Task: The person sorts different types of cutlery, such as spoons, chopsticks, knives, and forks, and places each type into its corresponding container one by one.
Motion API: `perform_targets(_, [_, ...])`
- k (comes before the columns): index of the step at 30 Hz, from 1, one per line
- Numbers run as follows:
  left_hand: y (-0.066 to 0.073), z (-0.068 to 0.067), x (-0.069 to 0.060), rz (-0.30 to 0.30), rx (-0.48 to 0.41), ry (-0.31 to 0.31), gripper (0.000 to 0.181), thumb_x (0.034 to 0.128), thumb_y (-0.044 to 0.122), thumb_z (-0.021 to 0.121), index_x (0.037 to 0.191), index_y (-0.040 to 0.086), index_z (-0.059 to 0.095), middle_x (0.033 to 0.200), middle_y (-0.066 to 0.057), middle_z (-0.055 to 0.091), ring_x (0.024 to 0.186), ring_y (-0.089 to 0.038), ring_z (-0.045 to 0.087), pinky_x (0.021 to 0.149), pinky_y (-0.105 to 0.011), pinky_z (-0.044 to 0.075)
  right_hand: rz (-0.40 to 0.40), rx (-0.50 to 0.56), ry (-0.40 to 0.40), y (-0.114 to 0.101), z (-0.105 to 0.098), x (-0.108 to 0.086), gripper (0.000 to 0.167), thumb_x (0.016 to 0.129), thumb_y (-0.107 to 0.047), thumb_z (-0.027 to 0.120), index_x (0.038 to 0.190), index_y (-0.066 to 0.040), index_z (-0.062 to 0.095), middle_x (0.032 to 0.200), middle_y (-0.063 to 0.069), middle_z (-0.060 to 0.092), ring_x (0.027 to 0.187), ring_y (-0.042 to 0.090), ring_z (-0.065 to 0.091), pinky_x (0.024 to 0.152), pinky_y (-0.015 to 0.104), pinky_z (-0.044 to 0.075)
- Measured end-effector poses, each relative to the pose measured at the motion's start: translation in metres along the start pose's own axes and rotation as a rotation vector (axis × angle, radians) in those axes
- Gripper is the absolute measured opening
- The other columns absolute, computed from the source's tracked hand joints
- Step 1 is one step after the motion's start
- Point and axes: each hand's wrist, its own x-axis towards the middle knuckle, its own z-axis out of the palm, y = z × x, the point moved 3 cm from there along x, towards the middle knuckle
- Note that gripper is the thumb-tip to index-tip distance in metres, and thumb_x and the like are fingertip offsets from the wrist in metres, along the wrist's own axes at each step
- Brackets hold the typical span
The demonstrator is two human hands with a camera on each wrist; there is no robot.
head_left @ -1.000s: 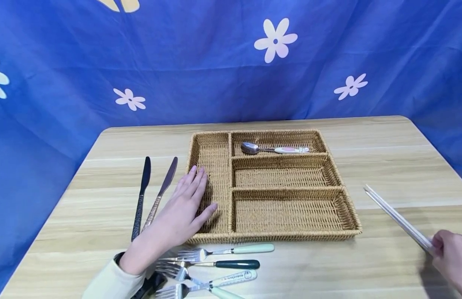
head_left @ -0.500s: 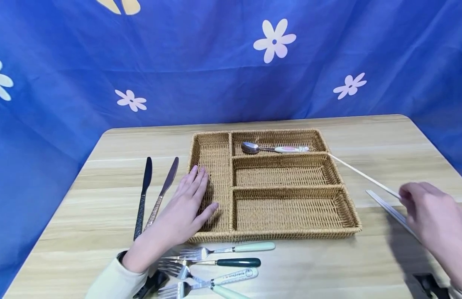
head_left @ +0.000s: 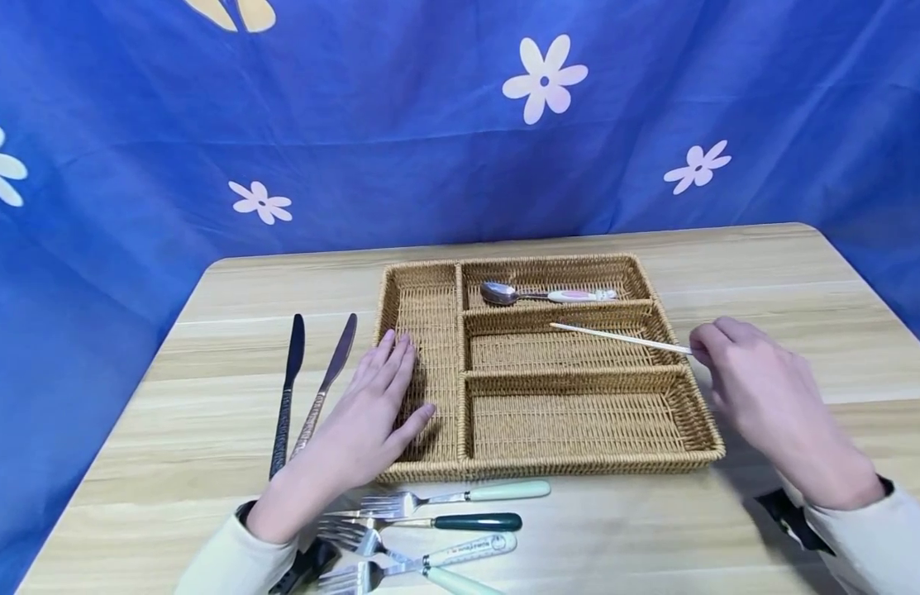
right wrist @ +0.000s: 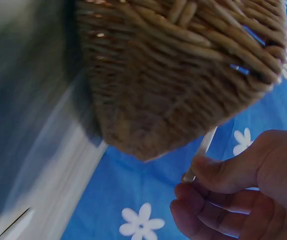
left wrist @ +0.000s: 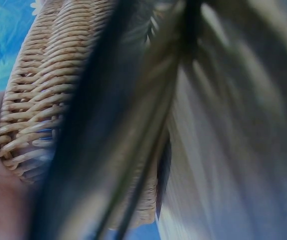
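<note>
Knives [head_left: 284,402] lie at 9 o'clock; left hand [head_left: 363,413], fingers straight, gripping nothing, rests on 9 o'clock edge of wicker tray [head_left: 579,466]. Spoon [head_left: 556,296] lies in 12 o'clock compartment [head_left: 601,271]; chopstick [head_left: 621,337], pinched by right hand [head_left: 757,387] at 3 o'clock, extends over next compartment [head_left: 549,354] toward 6.

Head view: above the near side of the wicker tray [head_left: 571,426], facing forward and down, far enough back for the whole tray. Left wrist: very close, by tray's left side, mostly blurred. Right wrist: close, outside tray's right side, facing blue cloth [right wrist: 153,187] beyond. All share tray, cloth.
</note>
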Motion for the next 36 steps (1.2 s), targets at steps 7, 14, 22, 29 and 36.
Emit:
perform_targets(7, [0.0,0.0,0.001,0.001,-0.003,0.001,0.074,0.1002,0.042,0.046,0.147,-0.01,0.022,0.156,-0.025,0.013,0.146,-0.037,0.002,0.119,-0.048,0.003,-0.061,-0.021,-0.012,-0.015,0.008,0.019,0.021,0.075,0.008,0.069,0.092,-0.004,0.064,0.084,0.008,0.061,0.082,0.032,0.06,0.052,0.052,0.052])
perform_targets(14, [0.0,0.001,0.0,-0.001,-0.002,0.008,0.074,0.1002,0.042,0.046,0.148,-0.01,0.021,0.156,-0.024,0.013,0.146,-0.037,0.003,0.119,-0.048,0.003,-0.114,-0.039,0.008,-0.021,0.016,0.03,0.015,0.079,0.007,0.067,0.089,-0.003,0.063,0.083,0.008,0.06,0.078,0.031,0.06,0.054,0.05,0.052])
perform_targets(22, [0.0,0.002,0.001,0.0,-0.002,0.013,0.075,0.0998,0.041,0.047,0.147,-0.01,0.021,0.156,-0.023,0.012,0.146,-0.036,0.003,0.119,-0.048,0.004,-0.126,-0.024,-0.001,-0.018,0.026,0.038,0.022,0.073,0.015,0.061,0.085,-0.002,0.063,0.081,0.009,0.06,0.073,0.031,0.06,0.046,0.045,0.051])
perform_targets(29, [-0.001,0.002,0.0,-0.004,0.001,0.013,0.075,0.0996,0.041,0.048,0.147,-0.009,0.021,0.156,-0.023,0.013,0.146,-0.037,0.003,0.119,-0.048,0.003,-0.138,-0.025,0.025,-0.015,0.031,0.042,0.018,0.075,0.014,0.062,0.082,-0.003,0.064,0.077,0.009,0.06,0.068,0.03,0.059,0.046,0.044,0.05])
perform_targets(36, [0.0,0.001,0.001,0.002,0.003,0.012,0.073,0.0997,0.04,0.048,0.147,-0.01,0.023,0.156,-0.025,0.015,0.146,-0.037,0.003,0.119,-0.048,0.004,-0.181,-0.051,-0.023,-0.016,0.038,0.042,0.023,0.068,0.017,0.064,0.077,-0.004,0.062,0.076,0.009,0.061,0.068,0.03,0.058,0.058,0.043,0.049])
